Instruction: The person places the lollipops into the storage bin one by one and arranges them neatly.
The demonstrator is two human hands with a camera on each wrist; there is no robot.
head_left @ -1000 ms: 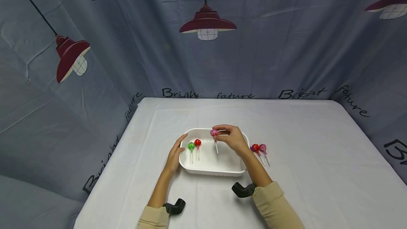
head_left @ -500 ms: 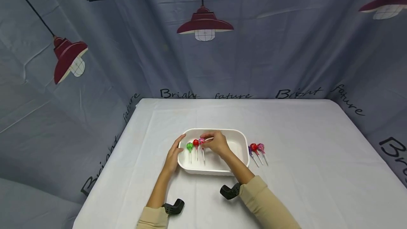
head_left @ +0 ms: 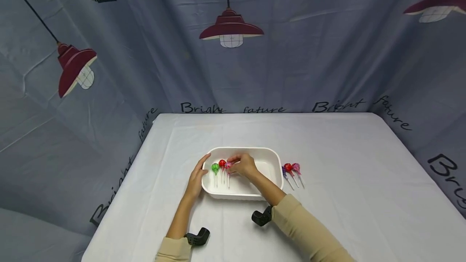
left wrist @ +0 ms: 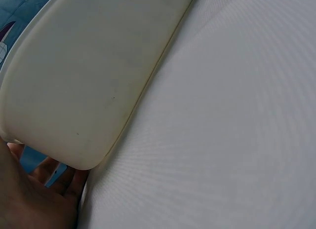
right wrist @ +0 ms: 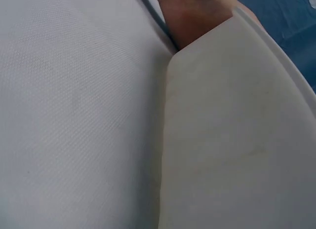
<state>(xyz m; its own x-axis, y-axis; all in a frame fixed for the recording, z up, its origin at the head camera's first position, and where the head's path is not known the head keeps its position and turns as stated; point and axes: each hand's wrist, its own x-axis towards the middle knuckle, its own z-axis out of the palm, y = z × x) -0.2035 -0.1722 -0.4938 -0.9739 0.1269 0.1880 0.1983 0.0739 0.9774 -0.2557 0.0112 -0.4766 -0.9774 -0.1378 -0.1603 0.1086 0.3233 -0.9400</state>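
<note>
A white tray sits on the table, with a green lollipop and a red lollipop side by side in its left part. My right hand reaches over the tray and pinches a pink lollipop by its head, stick toward me, just right of the red one. My left hand rests against the tray's left end, its fingers fairly straight along the wall and the thumb at the rim. In the left wrist view, fingers show beside the tray's corner. The tray wall hides most of the right hand in the right wrist view.
Right of the tray, a purple lollipop, another red lollipop and another pink lollipop lie close together on the white tablecloth. A grey curtain with printed lamps stands behind the table.
My right hand has carried the pink lollipop leftward and down, from above the tray's middle to beside the red one. The left hand has stayed at the tray's left end.
</note>
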